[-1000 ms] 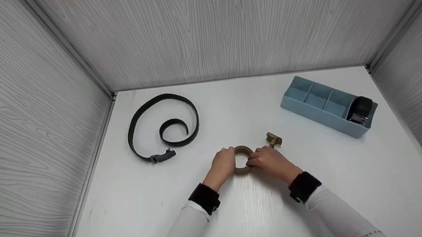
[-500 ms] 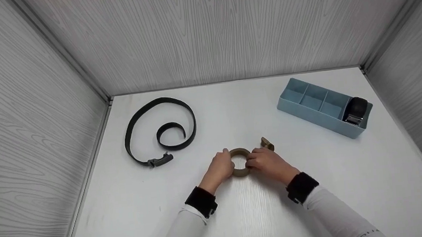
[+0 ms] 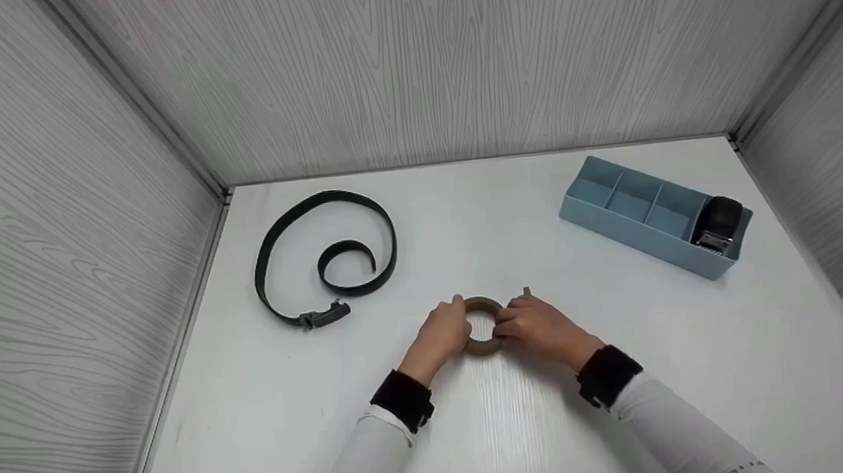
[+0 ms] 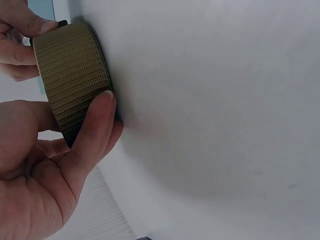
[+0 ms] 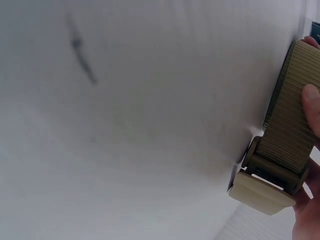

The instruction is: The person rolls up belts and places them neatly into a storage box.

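Observation:
A khaki webbing belt (image 3: 484,347), rolled into a ring, stands on its edge on the white table between both hands. My left hand (image 3: 443,334) holds the ring's left side, thumb and fingers on either face of the band in the left wrist view. Opposite it, my right hand (image 3: 543,331) pinches the right side of the coil, with its thumb (image 5: 311,102) pressed on the webbing. The belt's buckle (image 5: 262,192) hangs off the coil beside the right hand in the right wrist view. Only a small tip of it shows past that hand in the head view.
A black belt (image 3: 262,260) with a dark buckle lies loosely curled at the left. At the back right, a blue divided tray (image 3: 640,238) holds a rolled black belt (image 3: 719,219) in its rightmost compartment. Grey wood-grain panels (image 3: 408,72) border the table.
The khaki buckle, which stuck out beyond my right hand, has swung in close and is now mostly hidden behind it. Both hands stay nearly in place on the coil.

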Action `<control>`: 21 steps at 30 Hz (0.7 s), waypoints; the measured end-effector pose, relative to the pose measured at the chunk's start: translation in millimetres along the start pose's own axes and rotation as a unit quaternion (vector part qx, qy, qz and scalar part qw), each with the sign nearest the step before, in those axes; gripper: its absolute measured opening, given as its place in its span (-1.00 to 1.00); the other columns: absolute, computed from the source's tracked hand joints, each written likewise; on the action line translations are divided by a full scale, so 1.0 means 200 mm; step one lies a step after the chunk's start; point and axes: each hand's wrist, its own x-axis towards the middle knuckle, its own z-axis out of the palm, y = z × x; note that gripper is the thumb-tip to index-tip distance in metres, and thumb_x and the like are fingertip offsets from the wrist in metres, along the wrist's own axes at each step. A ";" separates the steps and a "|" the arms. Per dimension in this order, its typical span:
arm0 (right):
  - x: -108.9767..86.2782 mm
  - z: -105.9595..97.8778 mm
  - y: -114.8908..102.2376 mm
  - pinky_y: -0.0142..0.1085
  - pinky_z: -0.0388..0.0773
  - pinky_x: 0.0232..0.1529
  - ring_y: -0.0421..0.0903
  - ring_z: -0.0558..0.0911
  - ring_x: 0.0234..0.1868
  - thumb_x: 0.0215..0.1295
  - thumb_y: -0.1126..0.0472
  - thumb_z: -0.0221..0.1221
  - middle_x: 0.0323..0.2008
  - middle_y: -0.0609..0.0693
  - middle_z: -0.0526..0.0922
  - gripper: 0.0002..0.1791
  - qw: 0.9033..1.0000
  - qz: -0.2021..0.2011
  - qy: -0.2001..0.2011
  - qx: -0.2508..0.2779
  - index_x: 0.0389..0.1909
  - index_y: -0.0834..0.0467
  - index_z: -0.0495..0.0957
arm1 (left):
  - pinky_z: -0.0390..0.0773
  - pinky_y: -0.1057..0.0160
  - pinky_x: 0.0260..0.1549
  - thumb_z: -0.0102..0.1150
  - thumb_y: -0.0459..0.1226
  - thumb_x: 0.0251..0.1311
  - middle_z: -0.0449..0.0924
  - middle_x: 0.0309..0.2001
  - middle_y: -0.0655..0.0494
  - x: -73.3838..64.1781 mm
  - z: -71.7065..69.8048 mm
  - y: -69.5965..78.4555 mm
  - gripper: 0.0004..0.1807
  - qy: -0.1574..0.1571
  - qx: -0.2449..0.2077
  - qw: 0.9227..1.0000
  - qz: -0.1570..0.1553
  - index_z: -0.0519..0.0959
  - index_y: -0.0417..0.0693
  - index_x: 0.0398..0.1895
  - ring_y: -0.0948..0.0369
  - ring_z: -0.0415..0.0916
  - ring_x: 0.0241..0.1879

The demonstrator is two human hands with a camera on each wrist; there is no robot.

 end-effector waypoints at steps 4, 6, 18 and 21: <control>0.00 0.00 -0.01 -0.22 0.48 -0.15 -0.09 0.55 -0.24 0.12 0.19 0.34 -0.26 -0.10 0.66 -0.85 1.000 -0.003 -0.006 -0.003 -0.27 0.08 0.75 | 0.57 0.09 -0.23 0.06 -0.40 0.28 0.59 -0.15 -0.26 -0.01 0.00 0.00 -0.64 0.001 -0.006 1.000 -0.003 0.41 -0.38 0.12 0.02 0.60 -0.17; 0.00 0.00 -0.01 -0.20 0.49 -0.12 -0.08 0.58 -0.20 0.13 0.21 0.34 -0.22 -0.08 0.67 -0.83 1.000 -0.003 -0.012 0.009 -0.23 0.10 0.74 | 0.57 0.08 -0.21 0.07 -0.42 0.28 0.60 -0.17 -0.23 -0.01 -0.01 -0.01 -0.68 0.007 0.007 1.000 0.009 0.44 -0.34 0.08 -0.01 0.60 -0.15; 0.01 0.03 -0.03 -0.27 0.45 -0.22 -0.11 0.51 -0.33 0.10 0.21 0.36 -0.33 -0.12 0.64 -0.89 1.000 -0.010 -0.010 0.004 -0.32 0.09 0.73 | 0.55 0.05 -0.34 0.12 -0.39 0.21 0.59 -0.28 -0.22 -0.03 0.01 -0.02 -0.75 0.016 -0.017 1.000 0.012 0.44 -0.32 -0.07 0.00 0.60 -0.29; 0.00 0.03 -0.02 -0.25 0.44 -0.19 -0.10 0.51 -0.32 0.11 0.18 0.36 -0.32 -0.13 0.64 -0.88 1.000 -0.017 -0.001 -0.004 -0.30 0.06 0.74 | 0.56 0.04 -0.30 0.11 -0.40 0.22 0.59 -0.26 -0.22 -0.03 0.01 -0.01 -0.75 0.021 -0.009 1.000 0.014 0.43 -0.31 -0.06 -0.04 0.61 -0.23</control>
